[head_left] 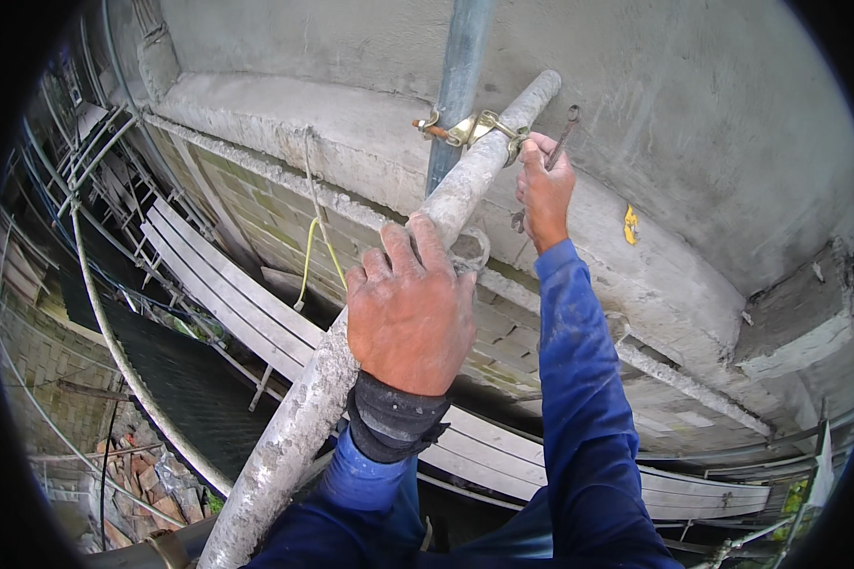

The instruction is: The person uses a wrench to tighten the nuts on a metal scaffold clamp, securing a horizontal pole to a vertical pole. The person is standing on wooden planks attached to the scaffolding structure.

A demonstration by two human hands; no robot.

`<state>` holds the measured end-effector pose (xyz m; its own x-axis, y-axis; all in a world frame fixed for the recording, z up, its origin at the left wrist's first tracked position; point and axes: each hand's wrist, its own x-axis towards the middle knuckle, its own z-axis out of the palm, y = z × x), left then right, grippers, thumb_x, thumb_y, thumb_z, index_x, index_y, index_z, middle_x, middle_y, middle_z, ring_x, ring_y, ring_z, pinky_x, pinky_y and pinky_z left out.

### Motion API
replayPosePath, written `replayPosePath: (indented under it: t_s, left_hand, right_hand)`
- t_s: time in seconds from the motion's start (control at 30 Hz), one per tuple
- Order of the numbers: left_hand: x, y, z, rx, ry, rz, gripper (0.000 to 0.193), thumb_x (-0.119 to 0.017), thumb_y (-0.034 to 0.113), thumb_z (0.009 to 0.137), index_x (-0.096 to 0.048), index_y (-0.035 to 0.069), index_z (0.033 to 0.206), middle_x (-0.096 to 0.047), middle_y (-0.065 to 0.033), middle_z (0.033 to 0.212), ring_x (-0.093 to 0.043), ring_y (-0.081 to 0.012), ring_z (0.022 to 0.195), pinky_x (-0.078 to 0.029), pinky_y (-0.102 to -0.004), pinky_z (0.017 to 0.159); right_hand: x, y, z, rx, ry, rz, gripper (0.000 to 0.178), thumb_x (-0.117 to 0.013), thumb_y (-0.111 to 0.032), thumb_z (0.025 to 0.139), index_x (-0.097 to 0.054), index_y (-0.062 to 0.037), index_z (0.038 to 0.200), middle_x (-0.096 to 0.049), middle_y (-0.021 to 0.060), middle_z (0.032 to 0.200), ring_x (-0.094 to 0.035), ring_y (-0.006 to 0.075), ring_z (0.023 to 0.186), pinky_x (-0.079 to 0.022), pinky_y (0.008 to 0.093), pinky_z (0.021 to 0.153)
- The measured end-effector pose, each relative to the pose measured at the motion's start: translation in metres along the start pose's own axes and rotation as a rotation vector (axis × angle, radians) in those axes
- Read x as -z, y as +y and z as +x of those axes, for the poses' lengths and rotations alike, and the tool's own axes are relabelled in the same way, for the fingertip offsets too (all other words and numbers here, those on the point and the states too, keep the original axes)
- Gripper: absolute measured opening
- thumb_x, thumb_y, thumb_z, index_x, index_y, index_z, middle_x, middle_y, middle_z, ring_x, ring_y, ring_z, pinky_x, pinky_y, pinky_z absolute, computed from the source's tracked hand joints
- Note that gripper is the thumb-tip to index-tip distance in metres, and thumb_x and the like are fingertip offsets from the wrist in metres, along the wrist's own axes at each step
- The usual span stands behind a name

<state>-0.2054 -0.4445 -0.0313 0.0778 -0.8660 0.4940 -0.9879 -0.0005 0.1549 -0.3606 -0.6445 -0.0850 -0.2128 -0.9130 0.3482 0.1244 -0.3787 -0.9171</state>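
Note:
A mortar-crusted scaffold pipe (289,446) slants from the lower left up to the grey wall. My left hand (413,313), with a dark band at the wrist, lies over its middle, fingers curled onto it. Near its upper end, a scaffold clamp (484,128) with a rusty bolt joins it to an upright metal pipe (460,66). A thin wrench (564,138) is held in my right hand (545,194), its ends showing above and below the fist. The right thumb and forefinger are at the clamp's right side; whether they pinch part of it is unclear.
Below runs a long slatted walkway (228,275), with a drop to rubble (152,484) at lower left. A yellow cord (308,261) hangs beside the pipe. Scaffold tubes (95,161) crowd the left. The rough concrete ledge (370,133) juts under the wall.

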Motion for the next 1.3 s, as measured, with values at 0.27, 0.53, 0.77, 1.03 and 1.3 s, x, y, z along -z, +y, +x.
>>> replayPosePath:
  t_s: [0.27,0.53,0.77,1.03,1.3]
  left_hand:
    - [-0.001,0.002,-0.001,-0.018,0.011,0.004,0.066,-0.075,0.035,0.079,-0.054,-0.004,0.127,-0.060,-0.0214,0.115,-0.063,-0.0308,0.093,-0.048,-0.0421,0.081]
    - [-0.007,0.005,-0.001,-0.010,0.026,0.059,0.065,-0.073,0.036,0.080,-0.053,-0.001,0.131,-0.059,-0.0197,0.117,-0.062,-0.0333,0.096,-0.048,-0.0447,0.084]
    - [-0.016,-0.003,-0.001,0.019,0.097,0.068,0.058,-0.068,0.031,0.081,-0.055,-0.002,0.127,-0.060,-0.0203,0.114,-0.062,-0.0289,0.089,-0.047,-0.0424,0.078]
    - [-0.026,0.005,-0.005,0.062,0.093,0.116,0.047,-0.054,0.019,0.088,-0.054,-0.007,0.128,-0.059,-0.0239,0.118,-0.059,-0.0318,0.098,-0.046,-0.0455,0.085]
    - [-0.040,0.012,-0.005,0.141,0.141,0.112,0.050,-0.053,0.022,0.089,-0.053,-0.009,0.128,-0.058,-0.0248,0.118,-0.057,-0.0321,0.101,-0.044,-0.0457,0.089]
  right_hand:
    - [-0.027,0.024,0.015,0.242,0.322,-0.338,0.037,-0.048,-0.029,0.102,-0.054,0.0072,0.108,-0.063,0.0221,0.098,-0.061,0.0350,0.092,-0.045,0.0428,0.086]
    - [-0.011,0.020,0.018,0.060,0.210,-0.285,0.043,-0.049,-0.032,0.101,-0.051,0.0070,0.119,-0.063,0.0199,0.100,-0.059,0.0309,0.087,-0.043,0.0405,0.081]
    - [-0.002,0.015,0.013,0.073,0.064,-0.193,0.033,-0.062,-0.028,0.096,-0.057,-0.0052,0.120,-0.061,0.0030,0.085,-0.050,0.0071,0.059,-0.040,0.0239,0.048]
    - [0.003,0.034,0.022,0.059,0.118,-0.167,0.030,-0.055,-0.035,0.099,-0.057,-0.0045,0.103,-0.049,-0.0020,0.071,-0.039,0.0035,0.051,-0.029,0.0219,0.041]
    - [-0.013,0.018,0.008,0.178,0.076,-0.152,0.033,-0.052,-0.036,0.101,-0.058,-0.0037,0.102,-0.045,-0.0041,0.068,-0.036,0.0038,0.052,-0.027,0.0235,0.043]
